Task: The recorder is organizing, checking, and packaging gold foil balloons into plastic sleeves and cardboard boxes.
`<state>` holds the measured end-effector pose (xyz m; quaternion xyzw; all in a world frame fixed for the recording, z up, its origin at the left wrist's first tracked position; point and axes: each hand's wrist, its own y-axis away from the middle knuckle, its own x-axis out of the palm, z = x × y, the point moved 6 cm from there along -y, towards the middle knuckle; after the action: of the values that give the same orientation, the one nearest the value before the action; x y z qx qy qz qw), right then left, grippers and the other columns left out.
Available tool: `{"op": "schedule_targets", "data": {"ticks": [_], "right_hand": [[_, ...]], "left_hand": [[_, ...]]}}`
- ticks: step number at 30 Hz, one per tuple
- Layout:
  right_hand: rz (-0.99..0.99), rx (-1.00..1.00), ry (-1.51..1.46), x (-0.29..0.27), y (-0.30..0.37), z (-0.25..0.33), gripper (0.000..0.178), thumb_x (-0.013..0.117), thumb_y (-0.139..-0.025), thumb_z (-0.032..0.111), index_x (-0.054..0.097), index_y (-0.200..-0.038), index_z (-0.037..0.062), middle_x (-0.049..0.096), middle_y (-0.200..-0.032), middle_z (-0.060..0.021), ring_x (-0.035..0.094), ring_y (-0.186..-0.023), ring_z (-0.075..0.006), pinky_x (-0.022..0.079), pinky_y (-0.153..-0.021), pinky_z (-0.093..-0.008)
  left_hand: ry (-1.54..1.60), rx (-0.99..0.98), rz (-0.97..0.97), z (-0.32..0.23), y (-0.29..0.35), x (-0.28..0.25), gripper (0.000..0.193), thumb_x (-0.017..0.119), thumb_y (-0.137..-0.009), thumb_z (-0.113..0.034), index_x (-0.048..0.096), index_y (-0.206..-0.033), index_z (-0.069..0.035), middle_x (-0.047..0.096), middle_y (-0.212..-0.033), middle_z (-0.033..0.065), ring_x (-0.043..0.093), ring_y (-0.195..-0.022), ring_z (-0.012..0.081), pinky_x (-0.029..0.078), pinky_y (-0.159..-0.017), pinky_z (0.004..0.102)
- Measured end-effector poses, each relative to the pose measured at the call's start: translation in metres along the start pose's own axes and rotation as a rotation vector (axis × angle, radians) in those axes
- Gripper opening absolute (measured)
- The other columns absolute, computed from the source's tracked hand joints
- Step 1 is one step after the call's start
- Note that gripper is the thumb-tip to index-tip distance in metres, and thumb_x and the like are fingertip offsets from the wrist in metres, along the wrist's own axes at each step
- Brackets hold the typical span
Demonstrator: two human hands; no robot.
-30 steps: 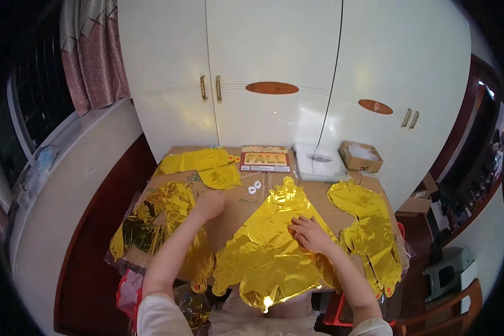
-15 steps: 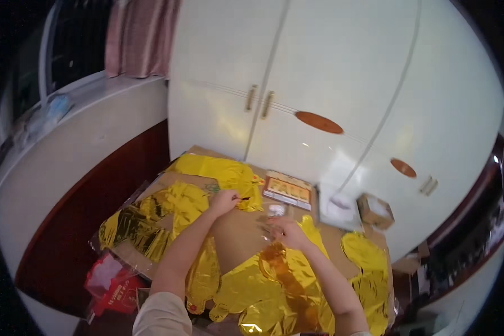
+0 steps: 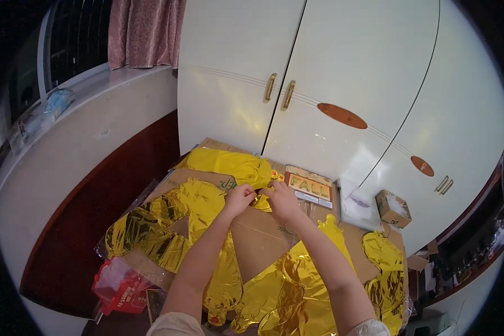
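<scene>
Flat gold foil balloons cover a cardboard-topped surface (image 3: 263,241). At the back, my left hand (image 3: 240,200) pinches the near edge of a gold foil balloon (image 3: 224,162). My right hand (image 3: 281,200) is just to its right, fingers bent and closed on the same balloon's edge; a small gold bit (image 3: 261,203) shows between the hands. Exactly what the fingertips grip is partly hidden. Another foil balloon (image 3: 199,199) lies at the left, and a large one (image 3: 313,269) spreads under my right forearm.
Behind my right hand lies a flat printed box (image 3: 311,189). Beyond it are a white tray (image 3: 359,210) and a small open carton (image 3: 393,208), against a white wardrobe (image 3: 341,67). One more foil balloon (image 3: 383,269) lies at right; a red bag (image 3: 120,285) sits lower left.
My right hand has moved back and up from above the cardboard to beside my left hand, and now grips the balloon's edge there. The whole view has shifted slightly.
</scene>
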<state>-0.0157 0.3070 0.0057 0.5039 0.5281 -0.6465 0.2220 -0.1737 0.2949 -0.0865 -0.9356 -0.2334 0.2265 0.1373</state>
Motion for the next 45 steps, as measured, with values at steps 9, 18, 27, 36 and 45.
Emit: {"op": "schedule_targets", "data": {"ticks": [9,18,27,36,45], "right_hand": [[0.118,-0.032,0.254,0.002,0.009,0.000,0.024,0.067,-0.075,0.015,0.069,-0.099,0.0207,0.055,-0.106,-0.0036,0.052,-0.103,-0.0213,0.039,-0.087,-0.0385],[0.115,0.078,0.195,0.018,0.005,-0.009,0.010,0.069,-0.075,0.021,0.073,-0.084,0.0205,0.066,-0.090,0.0032,0.054,-0.101,-0.0193,0.038,-0.086,-0.0381],[-0.028,0.186,0.088,0.030,0.001,-0.022,0.011,0.071,-0.075,0.022,0.072,-0.084,0.0173,0.069,-0.083,0.0000,0.058,-0.093,-0.0196,0.039,-0.083,-0.0397],[-0.213,-0.016,0.113,-0.014,0.001,0.018,0.038,0.069,-0.077,0.026,0.060,-0.112,0.0126,0.062,-0.118,-0.0073,0.052,-0.115,-0.0251,0.037,-0.099,-0.0437],[0.019,-0.181,0.158,0.018,0.017,0.016,0.052,0.064,-0.079,0.024,0.051,-0.127,0.0100,0.052,-0.132,-0.0078,0.043,-0.129,-0.0246,0.032,-0.108,-0.0444]], "left_hand": [[0.149,-0.073,-0.132,-0.003,0.002,-0.005,0.008,0.058,-0.085,-0.003,0.051,-0.088,-0.003,0.059,-0.076,0.0110,0.062,-0.073,0.0262,0.047,-0.065,0.0374],[0.082,0.060,-0.154,-0.005,0.003,-0.015,0.021,0.053,-0.081,-0.001,0.068,-0.095,-0.003,0.068,-0.097,0.0149,0.065,-0.084,0.0291,0.051,-0.076,0.0360],[-0.160,0.059,0.085,-0.039,0.013,-0.007,0.025,0.065,-0.075,-0.018,0.072,-0.095,-0.005,0.067,-0.094,0.0125,0.064,-0.086,0.0286,0.050,-0.077,0.0356],[-0.058,0.028,-0.033,-0.022,0.009,-0.010,0.017,0.064,-0.084,-0.018,0.064,-0.088,-0.001,0.063,-0.078,0.0143,0.061,-0.071,0.0304,0.047,-0.064,0.0383],[-0.077,0.035,-0.121,-0.012,0.003,-0.006,0.018,0.066,-0.084,-0.019,0.058,-0.087,-0.003,0.064,-0.078,0.0158,0.063,-0.072,0.0327,0.048,-0.064,0.0405]]}}
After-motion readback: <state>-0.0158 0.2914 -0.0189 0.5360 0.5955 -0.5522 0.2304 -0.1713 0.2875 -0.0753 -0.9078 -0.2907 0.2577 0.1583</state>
